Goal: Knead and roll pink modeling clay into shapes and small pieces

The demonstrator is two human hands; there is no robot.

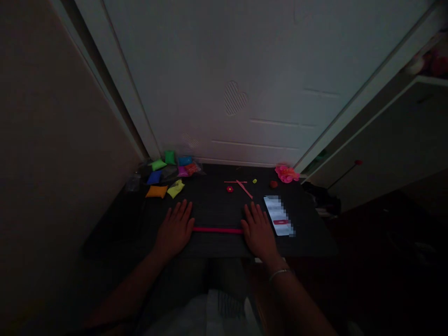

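A long, thin pinkish-red clay roll lies crosswise near the front of the dark table. My left hand rests flat over its left end, fingers stretched forward. Over the other end lies my right hand, palm down with the fingers extended. Both ends of the roll are hidden under my hands. Beyond the roll are a small red flower-like piece with a yellow centre, a flat pink tool and a thin pink stick. A small yellow piece and a reddish-brown lump sit farther right.
Several coloured clay packets, including an orange one and a yellow one, lie at the table's back left. A lit phone is beside my right hand. Behind it sits a pink flower. A white panel rises at the back.
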